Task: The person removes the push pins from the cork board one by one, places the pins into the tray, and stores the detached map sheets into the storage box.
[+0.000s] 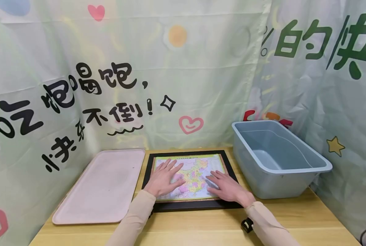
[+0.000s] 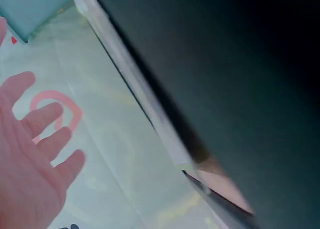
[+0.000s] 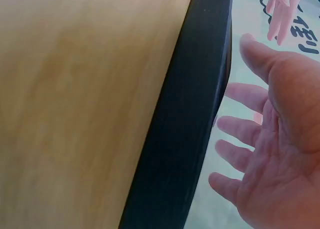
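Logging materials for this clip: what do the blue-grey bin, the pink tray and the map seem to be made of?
Bin: most likely moulded plastic, smooth with a soft sheen; light gleams on its inner floor.
Tray: probably plastic, mostly matte; even pink colour, rounded corners.
Map: perhaps paper, since it looks like a flat printed sheet; whether it is laminated, I can't tell.

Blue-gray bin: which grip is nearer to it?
Right. The right grip is over the side of the map toward the bin; the left grip is over the opposite side.
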Available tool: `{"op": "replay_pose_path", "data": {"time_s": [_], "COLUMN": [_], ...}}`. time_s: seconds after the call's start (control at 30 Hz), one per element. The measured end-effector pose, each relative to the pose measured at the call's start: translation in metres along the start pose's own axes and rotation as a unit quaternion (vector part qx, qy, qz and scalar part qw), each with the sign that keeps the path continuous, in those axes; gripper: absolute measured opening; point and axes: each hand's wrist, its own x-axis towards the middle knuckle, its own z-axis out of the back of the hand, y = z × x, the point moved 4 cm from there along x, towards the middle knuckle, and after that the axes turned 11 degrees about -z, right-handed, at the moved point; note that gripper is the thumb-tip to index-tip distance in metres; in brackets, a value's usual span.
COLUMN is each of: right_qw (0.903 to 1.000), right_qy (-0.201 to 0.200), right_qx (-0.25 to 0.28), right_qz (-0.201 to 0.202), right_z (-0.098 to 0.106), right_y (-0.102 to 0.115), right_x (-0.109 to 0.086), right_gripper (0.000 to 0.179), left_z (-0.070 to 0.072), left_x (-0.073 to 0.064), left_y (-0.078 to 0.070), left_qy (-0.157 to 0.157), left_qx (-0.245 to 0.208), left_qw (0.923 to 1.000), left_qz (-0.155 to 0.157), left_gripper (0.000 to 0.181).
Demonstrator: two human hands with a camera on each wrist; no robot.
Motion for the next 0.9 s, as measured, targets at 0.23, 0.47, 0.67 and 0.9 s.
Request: {"op": "replay_pose_path", "data": {"time_s": [0.23, 0.47, 0.67, 0.9], "right_qw": [0.9996, 0.9978, 0.9973, 0.9958], "right_qy": [0.025, 0.048, 0.054, 0.076], "right_qx": [0.006, 0.000, 0.005, 0.013], "right_qz": [-0.011, -0.045, -0.050, -0.050], "right_z": [0.001, -0.001, -0.003, -0.003], "right_y": [-0.010, -0.016, -0.016, -0.016], "right_x": [-0.010, -0.012, -0.013, -0.017], "right_gripper": [0.059, 0.064, 0.065, 0.067], "left_z": [0.000, 0.002, 0.004, 0.011], "left_x": [0.005, 0.008, 0.010, 0.016], "left_y": [-0.002, -0.001, -0.002, -0.007], "left_qy": [0.007, 0.020, 0.024, 0.035], "left_qx": [-0.020, -0.043, -0.041, -0.073], "left_qw": [0.9997, 0.9989, 0.9989, 0.9967], "left_qz": [-0.005, -0.002, -0.002, -0.006], "left_gripper": [0.067, 0.060, 0.057, 0.056]}}
